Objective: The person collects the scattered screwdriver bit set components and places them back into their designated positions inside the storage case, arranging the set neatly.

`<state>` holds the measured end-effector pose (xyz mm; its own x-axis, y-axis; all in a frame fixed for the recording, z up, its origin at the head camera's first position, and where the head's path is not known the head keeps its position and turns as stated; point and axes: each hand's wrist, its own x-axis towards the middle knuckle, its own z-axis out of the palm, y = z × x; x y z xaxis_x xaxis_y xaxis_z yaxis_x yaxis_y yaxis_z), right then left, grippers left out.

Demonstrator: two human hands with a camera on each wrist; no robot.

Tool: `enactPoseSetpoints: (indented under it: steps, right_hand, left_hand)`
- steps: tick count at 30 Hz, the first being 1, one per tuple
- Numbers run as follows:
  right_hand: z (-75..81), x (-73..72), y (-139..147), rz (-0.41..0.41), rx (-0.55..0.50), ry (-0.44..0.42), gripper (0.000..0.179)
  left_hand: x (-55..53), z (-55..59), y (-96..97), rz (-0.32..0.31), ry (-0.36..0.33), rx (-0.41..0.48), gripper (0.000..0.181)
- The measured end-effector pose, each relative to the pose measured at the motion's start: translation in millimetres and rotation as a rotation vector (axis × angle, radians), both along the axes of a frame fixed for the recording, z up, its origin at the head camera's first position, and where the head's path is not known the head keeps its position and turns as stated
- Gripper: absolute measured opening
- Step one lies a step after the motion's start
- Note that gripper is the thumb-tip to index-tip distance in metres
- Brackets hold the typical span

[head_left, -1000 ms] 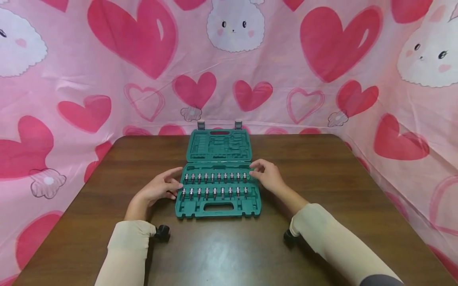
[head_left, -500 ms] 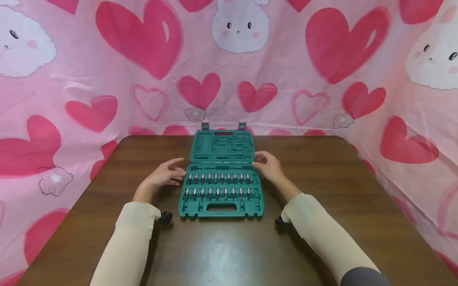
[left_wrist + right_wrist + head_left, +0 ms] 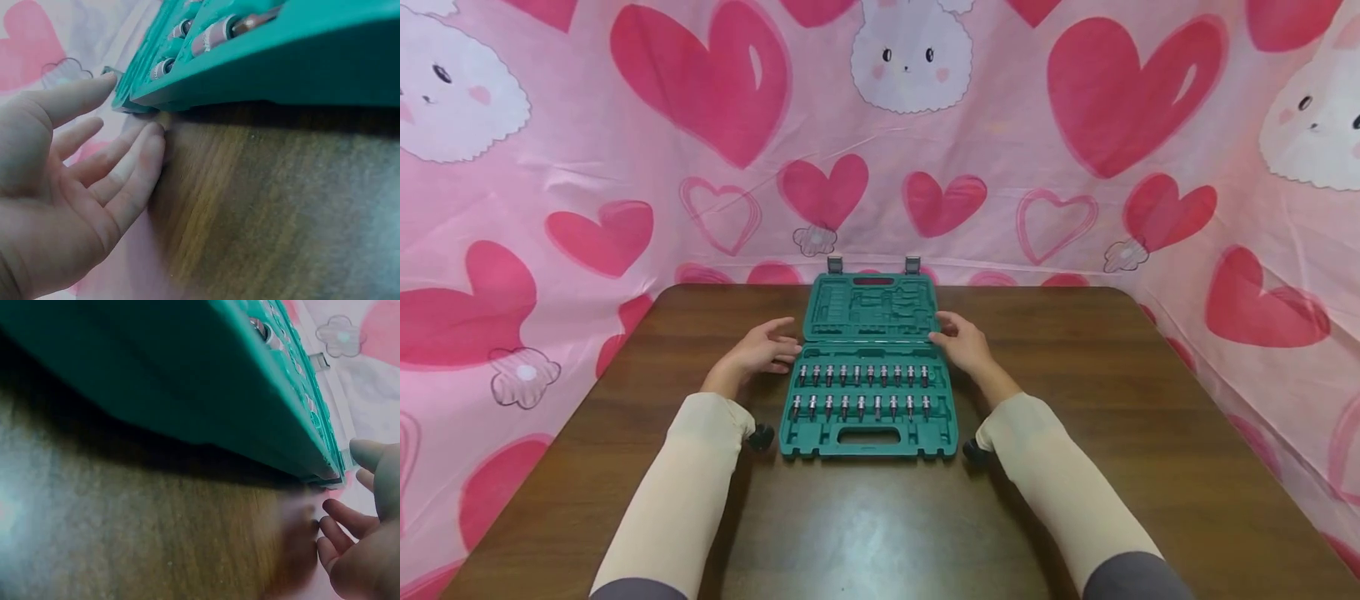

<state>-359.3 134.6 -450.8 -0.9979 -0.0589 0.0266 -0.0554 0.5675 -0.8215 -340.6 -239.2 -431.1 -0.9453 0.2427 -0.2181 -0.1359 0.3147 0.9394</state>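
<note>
A green plastic tool case (image 3: 805,435) lies unfolded flat on the table, its lid (image 3: 829,310) laid back on the far side. Two rows of chrome socket bits (image 3: 861,407) sit in the near half; the lid's moulded recesses face up. Beside the case's left edge, near the hinge, is my left hand (image 3: 765,350). In the left wrist view its fingers are extended and hold nothing, with the thumb near the case corner. My right hand (image 3: 964,345) is at the right edge by the hinge, fingers loosely bent. Whether its fingertips touch the lid's edge, I cannot tell.
The brown wooden table (image 3: 1045,467) extends around the case on all sides. Two grey latches (image 3: 912,265) stick up from the lid's far edge. A pink heart-patterned cloth (image 3: 992,100) hangs behind and beside the table.
Both hands have slid away from me along the case's sides to the hinge, the left one farther. The head view has shifted slightly. The case stays flat and unfolded.
</note>
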Motion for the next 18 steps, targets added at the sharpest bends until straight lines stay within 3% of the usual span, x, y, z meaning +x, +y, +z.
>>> enactPoseSetpoints:
  steps: [4, 10, 18]
  right_hand:
    - [-0.5, -3.3, 1, 0.035, 0.008, -0.009, 0.052]
    - [-0.8, -8.2, 0, 0.087, 0.102, 0.016, 0.052]
    - [-2.8, -10.0, 0, 0.083, 0.116, 0.013, 0.049]
  left_hand:
    - [-5.6, -0.4, 0.9, -0.001, -0.018, 0.02, 0.074]
    - [-10.1, -3.0, -0.3, 0.021, -0.036, 0.081, 0.073]
    - [-16.6, -3.4, 6.1, 0.027, -0.049, 0.135, 0.07]
